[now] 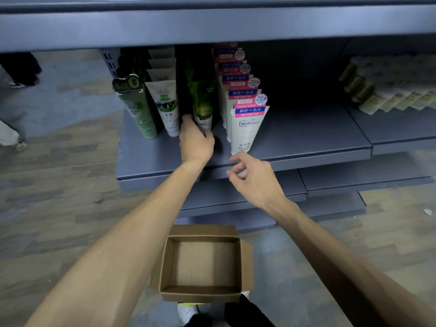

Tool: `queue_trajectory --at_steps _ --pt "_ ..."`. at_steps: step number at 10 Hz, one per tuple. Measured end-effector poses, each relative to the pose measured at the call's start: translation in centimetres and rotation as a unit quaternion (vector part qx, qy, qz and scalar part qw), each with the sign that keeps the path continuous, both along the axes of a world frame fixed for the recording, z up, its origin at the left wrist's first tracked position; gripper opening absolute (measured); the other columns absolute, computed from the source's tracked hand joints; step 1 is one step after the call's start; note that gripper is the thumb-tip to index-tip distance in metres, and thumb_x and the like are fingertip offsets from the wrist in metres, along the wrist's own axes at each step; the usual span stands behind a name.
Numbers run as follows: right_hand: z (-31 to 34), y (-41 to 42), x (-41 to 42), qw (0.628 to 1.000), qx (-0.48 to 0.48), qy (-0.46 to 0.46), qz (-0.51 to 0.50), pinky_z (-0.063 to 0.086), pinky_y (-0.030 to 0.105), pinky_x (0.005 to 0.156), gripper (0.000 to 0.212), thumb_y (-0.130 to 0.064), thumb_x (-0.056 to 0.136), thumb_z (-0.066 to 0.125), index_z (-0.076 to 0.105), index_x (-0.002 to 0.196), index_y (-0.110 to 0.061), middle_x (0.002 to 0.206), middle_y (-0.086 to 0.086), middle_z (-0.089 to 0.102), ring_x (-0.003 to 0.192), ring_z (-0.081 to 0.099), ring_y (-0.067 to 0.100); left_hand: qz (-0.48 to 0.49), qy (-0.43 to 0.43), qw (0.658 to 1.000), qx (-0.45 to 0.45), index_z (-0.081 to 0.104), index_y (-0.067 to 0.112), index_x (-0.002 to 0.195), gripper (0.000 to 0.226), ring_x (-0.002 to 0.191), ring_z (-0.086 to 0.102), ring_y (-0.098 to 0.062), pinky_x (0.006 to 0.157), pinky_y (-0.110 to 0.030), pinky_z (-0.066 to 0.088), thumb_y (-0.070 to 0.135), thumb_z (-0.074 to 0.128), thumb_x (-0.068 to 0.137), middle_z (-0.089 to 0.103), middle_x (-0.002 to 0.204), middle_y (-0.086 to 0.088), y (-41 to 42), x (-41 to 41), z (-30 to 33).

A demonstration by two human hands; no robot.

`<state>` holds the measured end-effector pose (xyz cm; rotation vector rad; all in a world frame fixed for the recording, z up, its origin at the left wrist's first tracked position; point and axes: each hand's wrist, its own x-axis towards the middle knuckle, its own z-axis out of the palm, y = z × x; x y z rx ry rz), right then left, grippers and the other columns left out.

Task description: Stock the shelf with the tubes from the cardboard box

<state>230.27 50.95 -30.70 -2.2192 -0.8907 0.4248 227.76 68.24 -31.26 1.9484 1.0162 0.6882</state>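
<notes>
Gripping the base of a green tube (202,107), the left hand (195,140) has its fingers and thumb wrapped round the cap end, probably so the tube can be stood upright and nudged into line with the green tubes ranked behind it. The right hand (253,177) hovers just off the shelf (306,140) lip, fingers loosely curled and holding nothing, seemingly ready to steady the neighbouring white facial-cleanser tube (246,131), which leans forward at the head of its row. To the left stand a white tube (166,107) and a dark green tube (138,109), each fronting its own file, labels facing out. Below, on the floor, the cardboard box (201,265) sits with flaps open and nothing visible inside, so this looks like the last tube.
</notes>
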Motion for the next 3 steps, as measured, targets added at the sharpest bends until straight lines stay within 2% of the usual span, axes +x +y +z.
queue_trajectory --at_steps 2,3 --pt "0.2 -1.0 -0.8 1.000 0.010 -0.003 -0.006 0.050 0.018 0.070 0.024 -0.026 0.090 0.063 0.059 0.114 -0.024 0.095 -0.012 0.067 0.070 0.064 0.001 -0.031 0.024 0.999 -0.010 0.046 0.010 0.120 0.039 0.106 0.058 -0.030 0.092 -0.046 0.050 0.016 0.056 0.083 0.054 0.121 -0.008 -1.3 -1.9 -0.3" --pt "0.4 -0.9 -1.0 1.000 0.019 -0.001 -0.010 0.049 0.016 0.069 0.025 -0.026 0.090 0.063 0.059 0.114 -0.024 0.096 -0.012 0.067 0.071 0.064 0.001 -0.028 0.020 0.999 0.001 0.048 0.010 0.121 0.039 0.099 0.061 -0.025 0.091 -0.041 0.050 0.014 0.056 0.084 0.055 0.122 -0.007 -1.3 -2.7 -0.3"
